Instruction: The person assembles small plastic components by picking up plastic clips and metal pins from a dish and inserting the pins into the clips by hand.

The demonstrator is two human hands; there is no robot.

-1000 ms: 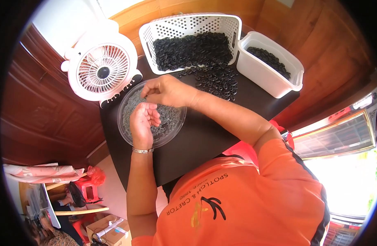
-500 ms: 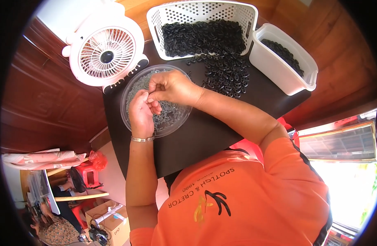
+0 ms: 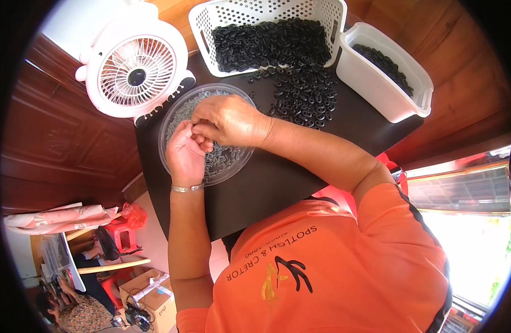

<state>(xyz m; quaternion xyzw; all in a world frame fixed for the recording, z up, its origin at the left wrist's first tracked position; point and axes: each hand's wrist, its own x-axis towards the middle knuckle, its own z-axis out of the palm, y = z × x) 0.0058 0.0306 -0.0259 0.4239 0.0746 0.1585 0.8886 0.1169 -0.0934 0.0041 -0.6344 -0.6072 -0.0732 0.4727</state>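
Both hands meet over a round clear tub [image 3: 245, 162] filled with small grey pieces [image 3: 225, 160]. My left hand [image 3: 185, 154], with a bracelet at its wrist, is turned palm up with its fingers curled closed. From the right, my right hand [image 3: 229, 117] reaches across, thumb and fingers pinched together against the left fingertips. Whatever sits between the fingers is too small and too covered to make out. Loose black oval rings [image 3: 304, 99] lie heaped on the dark table [image 3: 233, 206], to the right of the tub.
A white perforated basket [image 3: 203, 41] of black rings stands at the back, and the loose heap runs out from its front. Right of it is a white bin [image 3: 372, 94] with more black rings [image 3: 384, 67]. A pink-and-white fan [image 3: 136, 77] stands close behind the tub's left side.
The whole view has shifted slightly. My hands stay together over the tub; the right fingers have closed in a little further over the left fingertips.
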